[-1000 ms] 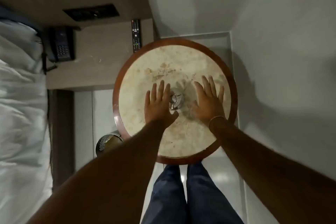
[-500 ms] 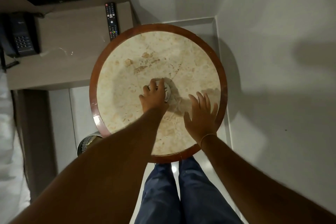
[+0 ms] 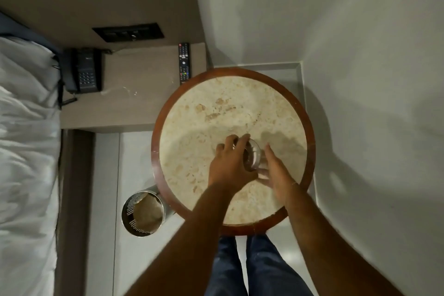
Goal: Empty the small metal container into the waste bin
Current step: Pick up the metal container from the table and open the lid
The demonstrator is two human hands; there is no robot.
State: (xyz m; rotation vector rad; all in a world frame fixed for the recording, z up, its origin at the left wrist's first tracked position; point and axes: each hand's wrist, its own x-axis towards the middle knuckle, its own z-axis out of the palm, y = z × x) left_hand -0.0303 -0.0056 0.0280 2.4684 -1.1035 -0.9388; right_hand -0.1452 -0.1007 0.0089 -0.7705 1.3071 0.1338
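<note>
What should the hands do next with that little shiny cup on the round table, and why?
Probably lift the small metal container off the round table and carry it left toward the waste bin. The left hand is already wrapped around it, the right hand sits beside it, and the bin stands open on the floor by the table's left edge.

head camera, straight down, table point(image 3: 168, 113) close
</note>
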